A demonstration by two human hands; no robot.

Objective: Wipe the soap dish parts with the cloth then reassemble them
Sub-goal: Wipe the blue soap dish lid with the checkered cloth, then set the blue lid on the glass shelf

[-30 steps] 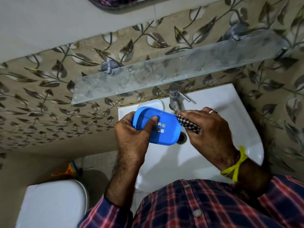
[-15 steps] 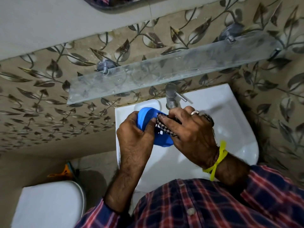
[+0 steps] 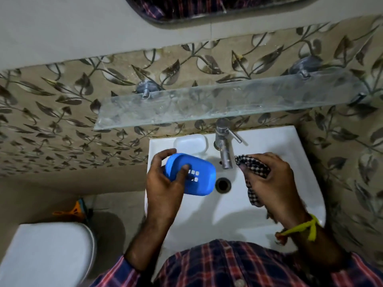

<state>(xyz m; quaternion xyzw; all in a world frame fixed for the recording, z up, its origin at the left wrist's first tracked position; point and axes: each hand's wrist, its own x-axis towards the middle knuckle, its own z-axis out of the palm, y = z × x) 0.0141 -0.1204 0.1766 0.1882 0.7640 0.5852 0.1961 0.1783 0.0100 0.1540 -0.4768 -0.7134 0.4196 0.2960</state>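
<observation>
Left hand [image 3: 165, 183] grips the blue soap dish part [image 3: 189, 175] over the sink [image 3: 269, 141], thumb pressed across its face next to the drain slots, fingers curled round the far rim. It sits tilted with the slotted face up toward the camera, probably so that face is open to the cloth and drips fall into the basin.

Right hand [image 3: 271, 183] has its fingers closed round the bunched checked cloth [image 3: 251, 168], one tail hanging below the palm. Cloth is clear of the blue part, with the tap [image 3: 222, 146] and drain [image 3: 223, 184] between them. Bunching gives a firm pad for rubbing; looks like a pause between passes or a regrip, can't say which.

White soap dish part [image 3: 190, 143] rests on the sink ledge just left of the tap, near the blue one but not touching. Parked there, it leaves both hands free for one piece at a time and stays in reach for refitting.

Judgement: wiping stage, reassembly not started. Can't tell whether the white part is wiped. Glass shelf [image 3: 207, 104] overhangs the ledge, so lifting room there looks limited.
</observation>
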